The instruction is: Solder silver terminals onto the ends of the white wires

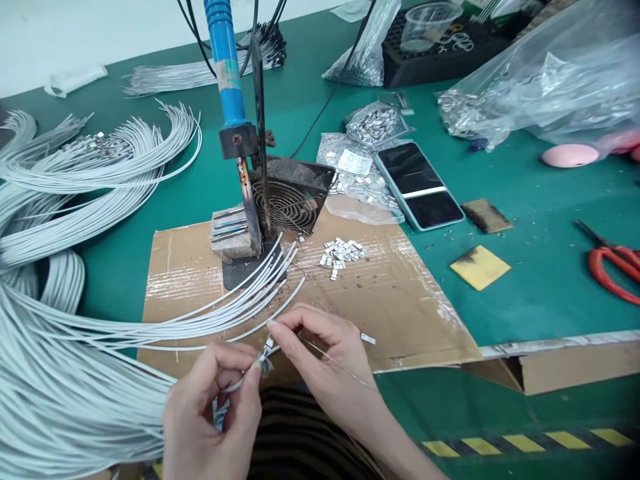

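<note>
My left hand is closed in a pinch on the end of a thin white cable, near the front edge of the cardboard sheet. My right hand is closed too, its fingertips pinching a small metal terminal at the cable's tip; a thin strand of wire runs out past its fingers. Several more white cables fan across the cardboard toward the mounted soldering iron. A little heap of metal terminals lies on the cardboard behind my hands, and one stray terminal lies beside my right hand.
A large bundle of white cables fills the left side. A small fan stands behind the iron. A phone, bags of terminals, yellow sponge, red scissors and plastic bags lie on the green table.
</note>
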Motion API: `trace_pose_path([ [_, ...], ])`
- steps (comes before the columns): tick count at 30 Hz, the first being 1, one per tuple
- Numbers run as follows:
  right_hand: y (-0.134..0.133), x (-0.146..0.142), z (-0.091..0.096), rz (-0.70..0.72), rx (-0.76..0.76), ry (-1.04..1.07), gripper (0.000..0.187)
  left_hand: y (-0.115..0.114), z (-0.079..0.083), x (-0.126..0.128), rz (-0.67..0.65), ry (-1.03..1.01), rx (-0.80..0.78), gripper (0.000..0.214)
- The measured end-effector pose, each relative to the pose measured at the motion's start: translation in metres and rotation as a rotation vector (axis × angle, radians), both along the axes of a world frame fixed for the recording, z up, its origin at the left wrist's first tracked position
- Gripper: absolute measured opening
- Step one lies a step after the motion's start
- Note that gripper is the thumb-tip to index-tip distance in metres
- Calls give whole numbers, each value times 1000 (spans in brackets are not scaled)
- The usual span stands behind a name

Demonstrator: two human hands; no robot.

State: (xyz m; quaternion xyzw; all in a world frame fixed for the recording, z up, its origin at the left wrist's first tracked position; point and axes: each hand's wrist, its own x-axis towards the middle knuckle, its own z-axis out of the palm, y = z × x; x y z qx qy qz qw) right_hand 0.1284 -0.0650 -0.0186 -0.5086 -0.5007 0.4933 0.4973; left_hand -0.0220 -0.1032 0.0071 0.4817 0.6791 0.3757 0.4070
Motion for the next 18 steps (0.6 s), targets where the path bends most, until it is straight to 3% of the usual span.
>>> trace_pose_path([
  [14,-1,0,-2,2,-10,-22,31,5,3,4,7,-16,-24,16],
  [18,-7,21,-6,-40,64,-55,50,11,2,2,16,-34,-69,21],
])
